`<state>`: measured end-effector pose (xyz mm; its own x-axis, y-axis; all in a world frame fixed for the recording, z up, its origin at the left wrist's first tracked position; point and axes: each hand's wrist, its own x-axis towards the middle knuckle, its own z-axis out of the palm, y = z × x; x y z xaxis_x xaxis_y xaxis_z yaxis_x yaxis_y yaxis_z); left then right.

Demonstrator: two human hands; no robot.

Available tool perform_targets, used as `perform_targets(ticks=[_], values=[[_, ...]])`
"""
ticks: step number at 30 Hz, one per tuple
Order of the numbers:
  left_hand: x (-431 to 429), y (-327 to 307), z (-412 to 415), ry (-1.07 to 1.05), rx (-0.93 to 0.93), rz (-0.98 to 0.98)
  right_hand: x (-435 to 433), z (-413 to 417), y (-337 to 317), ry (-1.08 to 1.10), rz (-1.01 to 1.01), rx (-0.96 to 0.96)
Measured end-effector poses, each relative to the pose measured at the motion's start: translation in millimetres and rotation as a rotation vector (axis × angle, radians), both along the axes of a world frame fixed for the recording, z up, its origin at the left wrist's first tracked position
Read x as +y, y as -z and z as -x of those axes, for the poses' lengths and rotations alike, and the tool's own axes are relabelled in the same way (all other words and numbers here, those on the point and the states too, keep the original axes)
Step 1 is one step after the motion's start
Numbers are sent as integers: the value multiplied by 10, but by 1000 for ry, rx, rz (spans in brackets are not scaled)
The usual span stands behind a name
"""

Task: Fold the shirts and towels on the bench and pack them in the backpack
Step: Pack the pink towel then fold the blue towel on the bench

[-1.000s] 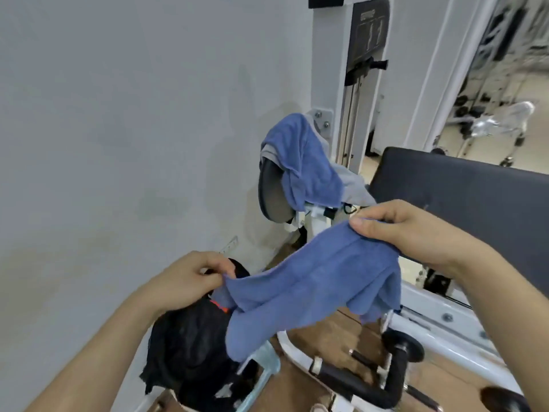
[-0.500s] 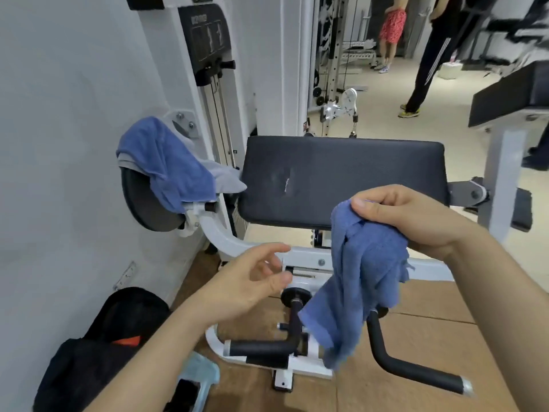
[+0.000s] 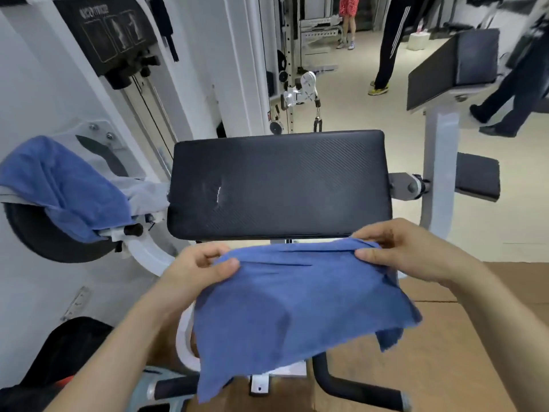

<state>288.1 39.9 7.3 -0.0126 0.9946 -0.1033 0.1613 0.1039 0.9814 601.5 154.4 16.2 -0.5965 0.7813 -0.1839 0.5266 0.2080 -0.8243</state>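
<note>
Item: blue terry towel (image 3: 297, 307), hanging spread at the near edge of the black padded tabletop (image 3: 279, 185). My left hand (image 3: 199, 269) and right hand (image 3: 398, 251) pinch its top edge, fingers (image 3: 375, 233) curled. I'd pull it taut, lay it flat, then halve it.

1. White painted wall (image 3: 29, 292), left side.
2. Pale beige smooth floor (image 3: 350, 108), far; brown floor matting (image 3: 445, 367), near.
3. White steel machine column (image 3: 237, 55) bearing black instruction placard (image 3: 104, 28).
4. Black padded rest (image 3: 451, 63) atop white post (image 3: 436, 173), right.
</note>
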Motion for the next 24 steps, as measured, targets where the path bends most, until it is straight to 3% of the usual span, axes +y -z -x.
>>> perform_targets(ticks=[2, 5, 8, 10, 13, 17, 20, 24], values=[[134, -108, 26, 30, 113, -54, 159, -25, 190, 95, -195, -172], [337, -117, 66, 91, 250, -99, 327, -20, 362, 255, -272, -60], [580, -83, 121, -61, 181, -67, 488, 8, 428, 348, -70, 131], [770, 9, 195, -100, 241, -62, 597, 23, 414, 425, 86, 237], [1063, 164, 273, 65, 375, 45, 795, 30, 324, 465, 88, 213], [1407, 301, 351, 467, 515, 285, 1095, 154, 69, 339, 9, 94], [1631, 265, 441, 636, 449, 272, 1346, 278, -5, 309, -66, 36], [1858, 299, 455, 263, 49, 147, 1684, 354, 39, 367, -176, -34]])
